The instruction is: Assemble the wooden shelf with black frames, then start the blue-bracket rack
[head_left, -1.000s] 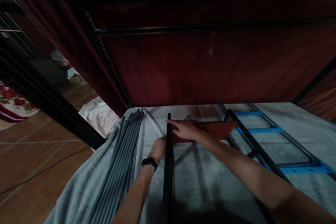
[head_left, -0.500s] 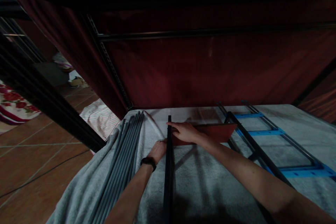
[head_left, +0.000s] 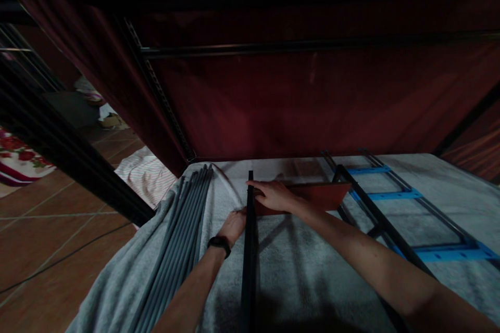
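Observation:
A narrow black metal bar (head_left: 248, 255) stands on edge in front of me, running away from me over a grey blanket. My right hand (head_left: 275, 195) is closed round its far part from the right, with the index finger laid across the top. From the other side, my left hand (head_left: 233, 223), with a black band on the wrist, rests low against the same bar; its fingertips are hidden behind it. Right of the bar a reddish-brown board (head_left: 326, 196) stretches behind my right hand to a second black bar (head_left: 371, 213).
Grey rods (head_left: 187, 229) lie bundled at left on the blanket (head_left: 312, 265). Black frames with blue crosspieces (head_left: 396, 195) lie at right. A dark red curtain (head_left: 292, 104) hangs behind, and a thick black post (head_left: 97, 166) slants at left above the tiled floor (head_left: 50, 250).
The view has shifted very slightly. Both hands keep their places at the black bar, and the board has not visibly moved.

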Demonstrator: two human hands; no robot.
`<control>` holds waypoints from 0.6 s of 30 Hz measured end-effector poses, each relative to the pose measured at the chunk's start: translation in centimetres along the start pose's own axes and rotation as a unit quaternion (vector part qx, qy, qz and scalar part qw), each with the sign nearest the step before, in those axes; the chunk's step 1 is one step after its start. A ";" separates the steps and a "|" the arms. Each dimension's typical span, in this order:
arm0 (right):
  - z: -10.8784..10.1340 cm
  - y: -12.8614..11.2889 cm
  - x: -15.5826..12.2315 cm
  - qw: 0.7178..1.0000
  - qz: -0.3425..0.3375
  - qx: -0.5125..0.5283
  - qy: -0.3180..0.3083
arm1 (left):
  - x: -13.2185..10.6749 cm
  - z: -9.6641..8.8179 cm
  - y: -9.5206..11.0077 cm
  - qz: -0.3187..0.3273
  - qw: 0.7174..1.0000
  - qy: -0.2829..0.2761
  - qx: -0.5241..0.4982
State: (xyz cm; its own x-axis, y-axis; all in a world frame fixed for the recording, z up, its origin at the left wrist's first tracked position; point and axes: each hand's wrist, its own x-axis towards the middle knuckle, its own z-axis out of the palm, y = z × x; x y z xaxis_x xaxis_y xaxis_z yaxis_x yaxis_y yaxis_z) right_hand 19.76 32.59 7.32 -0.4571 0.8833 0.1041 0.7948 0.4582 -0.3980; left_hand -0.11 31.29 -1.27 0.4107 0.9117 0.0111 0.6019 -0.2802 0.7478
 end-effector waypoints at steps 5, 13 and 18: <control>0.2 0.2 0.0 1.000 -0.008 -0.004 0.004 | 0.9 -0.2 -0.6 0.094 0.985 -0.046 0.137; 0.1 0.0 0.1 1.000 -0.003 -0.006 0.005 | 0.9 -0.2 -0.5 0.075 0.981 -0.058 0.168; 0.2 0.2 0.1 1.000 -0.005 0.002 0.007 | 0.9 -0.3 -0.1 0.053 0.979 -0.080 0.178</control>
State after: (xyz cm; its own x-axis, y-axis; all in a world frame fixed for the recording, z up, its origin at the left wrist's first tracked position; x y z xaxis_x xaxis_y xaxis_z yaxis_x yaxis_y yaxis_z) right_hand 19.85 32.74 7.08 -0.4591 0.8802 0.1204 0.7891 0.4663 -0.3999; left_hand -0.02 32.20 -1.19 0.5695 0.8205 -0.0493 0.7388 -0.4846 0.4683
